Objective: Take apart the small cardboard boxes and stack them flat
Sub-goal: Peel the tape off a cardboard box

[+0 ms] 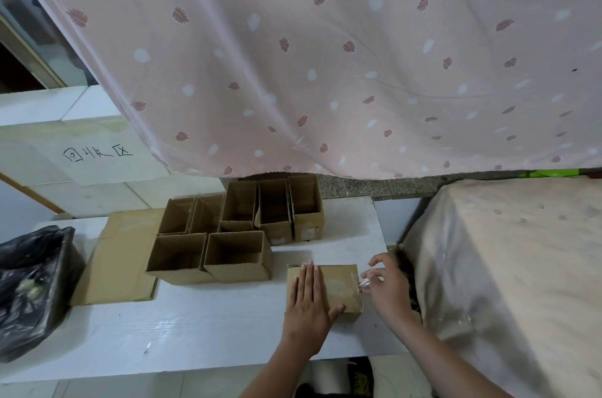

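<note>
At far left, a black plastic bag (31, 280) at the edge of the white table (195, 326). Next to it, a flattened cardboard sheet (120, 260), touching a cluster of open small cardboard boxes (234, 228) (mouths tipped toward the camera). Right of those, a closed cardboard box (338, 287) near the table's front right corner, pressed flat-palmed by the left hand (309, 300), fingers straight. At the box's right edge, a strip of clear tape (365, 282) pinched in the right hand (387, 287), fingers curled. Behind, a pink leaf-print curtain (325, 55); far right, a cloth-draped surface (508, 267).
</note>
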Demonstrator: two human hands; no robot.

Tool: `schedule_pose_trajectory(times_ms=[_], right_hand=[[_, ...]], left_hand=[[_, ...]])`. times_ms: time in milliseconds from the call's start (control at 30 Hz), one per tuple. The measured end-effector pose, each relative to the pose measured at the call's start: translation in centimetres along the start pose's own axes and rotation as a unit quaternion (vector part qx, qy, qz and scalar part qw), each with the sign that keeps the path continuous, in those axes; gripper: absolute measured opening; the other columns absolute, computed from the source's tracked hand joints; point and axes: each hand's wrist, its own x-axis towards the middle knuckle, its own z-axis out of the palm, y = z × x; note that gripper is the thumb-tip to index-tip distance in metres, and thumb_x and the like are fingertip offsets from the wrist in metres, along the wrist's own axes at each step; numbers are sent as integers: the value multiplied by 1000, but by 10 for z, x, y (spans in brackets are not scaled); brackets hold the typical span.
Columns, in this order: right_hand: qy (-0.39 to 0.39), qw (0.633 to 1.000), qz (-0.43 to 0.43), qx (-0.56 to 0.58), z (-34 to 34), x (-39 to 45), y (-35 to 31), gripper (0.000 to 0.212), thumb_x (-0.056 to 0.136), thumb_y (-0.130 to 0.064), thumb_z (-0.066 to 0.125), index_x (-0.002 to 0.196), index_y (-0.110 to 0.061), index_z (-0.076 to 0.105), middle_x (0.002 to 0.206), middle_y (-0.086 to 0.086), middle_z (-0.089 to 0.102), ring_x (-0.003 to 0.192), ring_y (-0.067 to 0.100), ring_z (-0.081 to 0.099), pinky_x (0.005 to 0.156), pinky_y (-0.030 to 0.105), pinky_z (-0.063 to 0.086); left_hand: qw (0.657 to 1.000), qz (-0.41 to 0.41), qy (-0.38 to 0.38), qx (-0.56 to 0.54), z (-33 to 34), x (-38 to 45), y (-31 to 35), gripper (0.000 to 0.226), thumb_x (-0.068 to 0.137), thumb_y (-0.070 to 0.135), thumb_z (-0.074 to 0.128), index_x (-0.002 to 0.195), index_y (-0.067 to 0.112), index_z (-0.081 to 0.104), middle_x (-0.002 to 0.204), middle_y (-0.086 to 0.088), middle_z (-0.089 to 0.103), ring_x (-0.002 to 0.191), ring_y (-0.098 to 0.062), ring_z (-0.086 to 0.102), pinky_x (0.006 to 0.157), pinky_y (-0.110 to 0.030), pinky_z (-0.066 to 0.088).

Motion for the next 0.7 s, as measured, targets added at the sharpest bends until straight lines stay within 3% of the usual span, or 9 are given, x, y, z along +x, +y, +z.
schedule_pose_trajectory(times_ms=[133,233,333,400,433,500,567,633,700], right_hand=[[31,999,17,13,4,-4,-2,44,86,14,49,82,-30,51,77,11,67,64,19,69,63,47,61],[45,998,38,17,5,-7,-5,40,83,13,49,85,-26,50,80,15,66,64,20,69,62,46,61],[48,998,46,-1,6,-12,-10,34,79,14,51,91,-18,50,80,10,64,70,26,68,63,49,60],[51,997,50,-18,5,-15,-14,32,79,14,52,94,-15,49,82,9,63,72,28,67,64,47,60],[59,997,51,-28,4,-15,-14,30,80,12,54,94,-14,49,83,10,62,72,28,66,64,44,58],[82,994,53,-56,2,-16,-14,24,85,7,55,95,-14,50,88,12,62,74,26,62,62,34,48],[89,992,48,-78,-1,-17,-14,21,87,5,55,96,-14,51,92,12,62,78,25,58,63,30,40],[92,991,45,-87,-3,-17,-14,21,88,6,54,98,-13,51,93,10,61,83,27,58,66,30,38],[100,990,51,-89,-5,-17,-15,22,86,8,52,97,-11,51,92,10,59,84,29,57,67,30,38]], left_hand=[[1000,-3,-1,9,-4,-2,1,95,85,76,-7,149,11,-30,159,-9,-34,147,-27,-31,119,-40,-17],[998,-5,53,30,-12,-7,1,93,95,70,8,156,1,5,165,-17,2,153,-30,1,118,-39,-2],[998,25,51,12,-12,-9,2,89,97,69,14,156,4,-2,166,-15,-4,153,-22,-11,117,-36,-9],[998,22,54,30,-11,-8,1,89,97,68,11,156,1,14,164,-16,11,152,-31,8,116,-36,-1],[997,26,59,33,-12,-7,1,91,96,69,8,156,1,13,164,-16,9,152,-33,7,116,-36,-2],[999,42,21,24,-6,-6,-1,94,90,74,-1,154,6,-15,163,-11,-20,150,-31,-20,117,-38,-15],[999,42,1,18,-3,-3,-3,95,86,77,-7,151,10,-25,159,-8,-32,147,-29,-28,117,-39,-18],[999,34,1,15,-8,-2,-2,96,90,75,-3,155,6,-11,163,-11,-17,151,-35,-13,117,-40,-11],[999,31,0,35,-12,-5,0,93,97,70,5,154,-1,23,162,-17,18,148,-38,20,115,-39,5]])
